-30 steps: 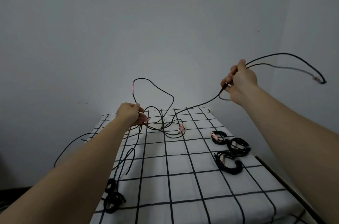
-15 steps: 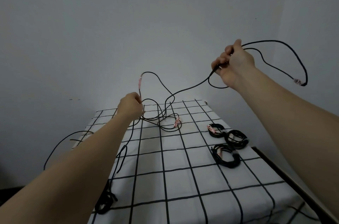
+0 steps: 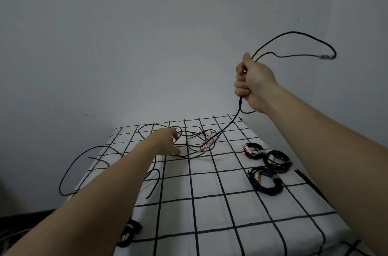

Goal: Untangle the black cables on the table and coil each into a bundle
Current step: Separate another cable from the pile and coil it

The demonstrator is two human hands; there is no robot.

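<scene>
A tangle of black cables (image 3: 195,143) with pink-taped plugs lies at the far middle of the table (image 3: 210,203), which is covered by a white cloth with a black grid. My right hand (image 3: 252,83) is raised above the far right corner and grips one black cable (image 3: 230,125). That cable runs down into the tangle. Above my fist it loops out to the right and ends in a pink plug (image 3: 324,57). My left hand (image 3: 167,141) is low at the tangle's left side, fingers spread and relaxed, touching the strands.
Three coiled black bundles (image 3: 277,161) lie together near the table's right edge. Another dark bundle (image 3: 129,232) hangs at the front left edge. A loose cable loop (image 3: 71,169) droops off the left side. A grey wall stands close behind.
My left hand has let go of the strand it held up and dropped to the table; that loop now lies flat. My right hand has turned upright, still gripping its cable.
</scene>
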